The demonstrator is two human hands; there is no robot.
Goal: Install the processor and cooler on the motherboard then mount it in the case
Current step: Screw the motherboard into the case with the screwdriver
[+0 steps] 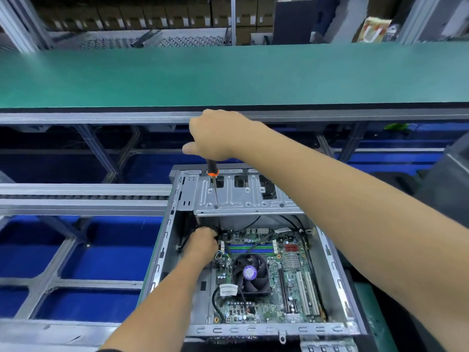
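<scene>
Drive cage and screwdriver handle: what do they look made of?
Drive cage: bare sheet metal, likely steel; dull grey sheen, stamped ribs and holes. Screwdriver handle: probably hard plastic, black with an orange collar; mostly hidden in the right hand.

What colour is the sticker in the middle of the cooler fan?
Purple, with pale print too blurred to read. The head view shows the sticker on the fan hub.

case [335, 273]: bare grey sheet metal, matt, stamped
drive cage [243, 196]: same dull galvanised metal, ribbed
motherboard [276, 295]: green circuit board, slightly glossy
cooler [251, 273]: dark plastic fan, purple shiny label
screwdriver [212, 171]: black-and-orange plastic handle, thin metal shaft
conveyor belt [228, 74]: green, smooth, matt
</scene>
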